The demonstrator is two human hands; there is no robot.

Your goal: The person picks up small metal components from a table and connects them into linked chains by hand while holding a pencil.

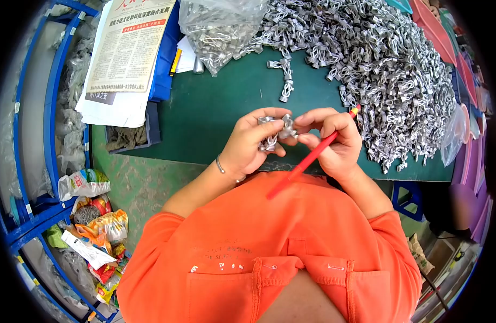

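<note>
Several small silver metal fittings with looped wire (268,141) are gripped in my left hand (242,142), its fingers curled around them. One more metal fitting (287,128) sits between my left thumb and finger, pointing toward the other hand. My right hand (339,145) has a long red pen (313,160) tucked across it, slanting down to the left. Its thumb and fingertips are closed at the end of that fitting; whether they pinch it is hard to tell. Beyond my hands, a short row of the same fittings (286,81) lies on the green tabletop (215,102).
A big heap of the fittings (393,81) covers the table's back right. Behind my hands stands a clear plastic bag (223,37) of fittings. A newspaper (129,48) lies over a blue bin (162,70) at left, beside a yellow pen (175,62). Blue shelving (54,70) borders the left.
</note>
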